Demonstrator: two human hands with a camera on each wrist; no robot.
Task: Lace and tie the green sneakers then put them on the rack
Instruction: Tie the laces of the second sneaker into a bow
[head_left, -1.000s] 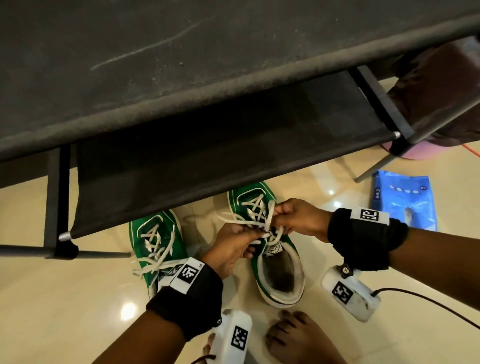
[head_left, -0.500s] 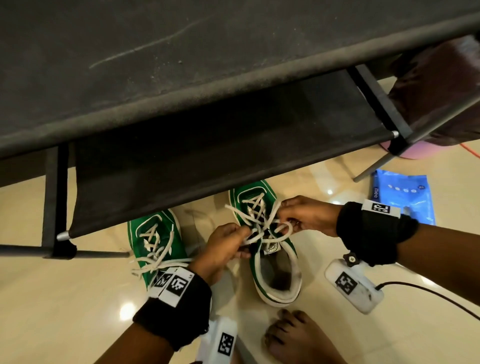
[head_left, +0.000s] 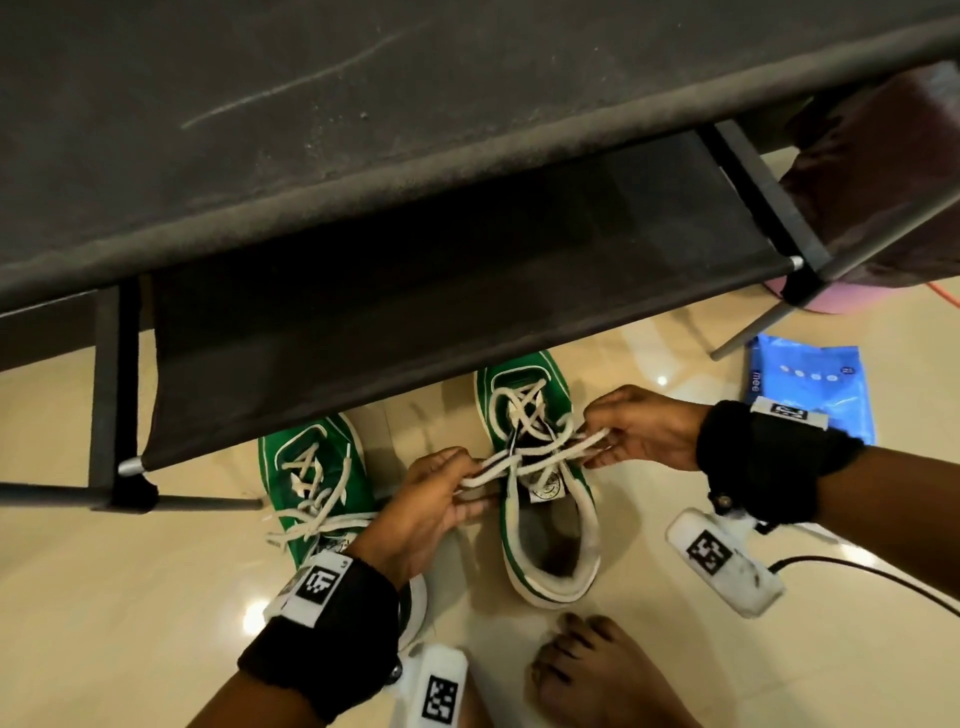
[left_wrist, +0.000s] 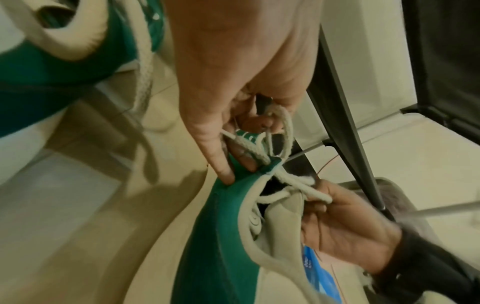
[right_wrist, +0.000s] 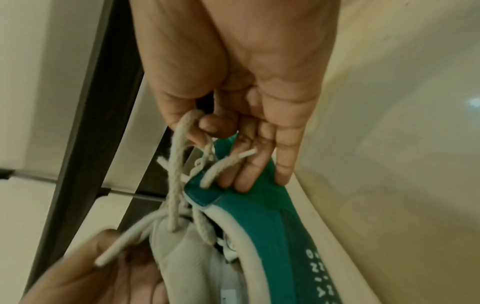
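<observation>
Head view: right green sneaker (head_left: 540, 488) on the tile floor (head_left: 130, 597), toe at 12 o'clock tucked just under the rack's lower shelf (head_left: 415, 270), heel at 6 o'clock. Its white lace (head_left: 530, 457) is being worked across the tongue. Left hand (head_left: 426, 514) sits at 9 o'clock of that shoe, fingers curled, pinching one lace loop and a loose end. Right hand (head_left: 644, 431) at 3 o'clock of the shoe, fingers curled, pinching the other loop. The loops stretch sideways between the two hands, crossing over the top eyelets; the knot lies between the grips, over the tongue.

Left wrist view: left hand (left_wrist: 233, 102) thumb and forefinger closed on a loop (left_wrist: 283, 131), lower fingertips touching the green collar of the sneaker (left_wrist: 221, 236); right hand (left_wrist: 345, 224) holds the opposite strands at 4 o'clock.

Right wrist view: right hand (right_wrist: 233, 92) thumb and forefinger pinch a loop (right_wrist: 179, 156), other fingers straight down on the green side of the shoe (right_wrist: 259, 216); lace tip sticks out beside them. Blurred left hand (right_wrist: 85, 277) at 7 o'clock.

Second green sneaker (head_left: 322, 499) at 9 o'clock of the first, just beside it, on the floor, laces loose and trailing, heel hidden under the left wrist band. Bare foot (head_left: 597, 670) at 6 o'clock. Blue packet (head_left: 810, 384) at 2 o'clock, well apart.
</observation>
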